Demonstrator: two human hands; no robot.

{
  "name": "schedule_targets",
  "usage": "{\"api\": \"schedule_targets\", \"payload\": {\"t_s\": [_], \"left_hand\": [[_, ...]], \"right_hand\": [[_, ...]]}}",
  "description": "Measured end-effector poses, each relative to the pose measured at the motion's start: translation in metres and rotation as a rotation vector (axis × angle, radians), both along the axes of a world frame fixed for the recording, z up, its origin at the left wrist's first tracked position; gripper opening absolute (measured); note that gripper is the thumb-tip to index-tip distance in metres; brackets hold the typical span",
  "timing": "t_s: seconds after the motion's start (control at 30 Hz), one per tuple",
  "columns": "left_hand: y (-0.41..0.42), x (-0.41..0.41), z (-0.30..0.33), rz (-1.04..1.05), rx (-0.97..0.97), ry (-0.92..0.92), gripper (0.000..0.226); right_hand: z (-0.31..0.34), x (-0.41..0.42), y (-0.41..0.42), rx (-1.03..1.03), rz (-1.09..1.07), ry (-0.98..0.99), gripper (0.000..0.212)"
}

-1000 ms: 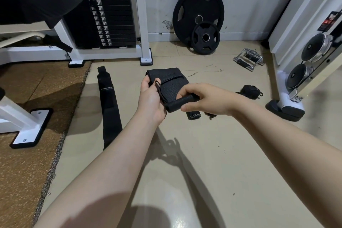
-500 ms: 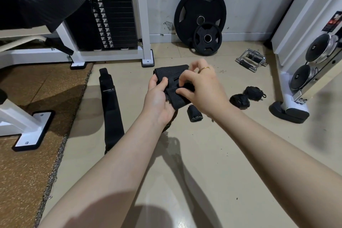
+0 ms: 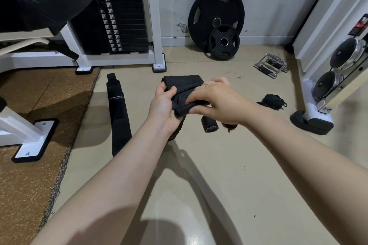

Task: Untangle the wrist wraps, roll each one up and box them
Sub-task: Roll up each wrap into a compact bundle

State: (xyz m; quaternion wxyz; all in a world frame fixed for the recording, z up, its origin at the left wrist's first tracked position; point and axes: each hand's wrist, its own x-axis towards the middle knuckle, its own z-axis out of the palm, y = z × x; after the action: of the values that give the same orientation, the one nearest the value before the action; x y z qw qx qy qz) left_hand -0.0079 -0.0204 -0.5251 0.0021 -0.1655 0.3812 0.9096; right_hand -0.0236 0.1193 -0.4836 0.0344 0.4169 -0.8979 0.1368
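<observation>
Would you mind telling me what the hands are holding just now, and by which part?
Both hands grip one black wrist wrap: the left hand pinches its left edge, the right hand pinches its rolled lower end.

A wrist wrap [image 3: 184,93] is held between the left hand [image 3: 164,108] and right hand [image 3: 216,103]. A flat strap [image 3: 117,113] lies left of them on the floor [image 3: 219,175]. Two rolled wraps [image 3: 209,125] [image 3: 273,101] lie right; weight plates [image 3: 217,20] lean on the far wall [image 3: 268,0].
</observation>
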Motion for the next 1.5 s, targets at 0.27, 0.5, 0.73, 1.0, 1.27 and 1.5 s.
{"api": "schedule_targets", "payload": {"t_s": [0.27, 0.5, 0.73, 1.0, 1.27, 1.5], "left_hand": [[0.015, 0.004, 0.0, -0.069, 0.085, 0.062, 0.028], [0.015, -0.002, 0.005, -0.03, 0.131, -0.024, 0.028], [0.019, -0.005, 0.01, -0.054, 0.014, -0.139, 0.021], [0.023, -0.004, 0.011, -0.077, 0.003, -0.171, 0.021], [0.024, 0.006, 0.008, -0.08, 0.03, -0.176, 0.027], [0.02, 0.008, 0.01, -0.061, 0.171, -0.127, 0.036]], "right_hand": [[-0.008, -0.007, -0.012, -0.075, -0.242, 0.22, 0.018], [-0.014, -0.008, -0.013, 0.062, -0.205, 0.441, 0.024], [-0.02, -0.008, 0.011, 0.012, -0.145, 0.241, 0.03], [-0.008, -0.018, 0.013, 0.042, -0.353, 0.245, 0.021], [0.006, -0.017, 0.005, -0.132, -0.482, 0.004, 0.029], [0.003, -0.007, -0.007, -0.084, -0.388, 0.27, 0.009]]}}
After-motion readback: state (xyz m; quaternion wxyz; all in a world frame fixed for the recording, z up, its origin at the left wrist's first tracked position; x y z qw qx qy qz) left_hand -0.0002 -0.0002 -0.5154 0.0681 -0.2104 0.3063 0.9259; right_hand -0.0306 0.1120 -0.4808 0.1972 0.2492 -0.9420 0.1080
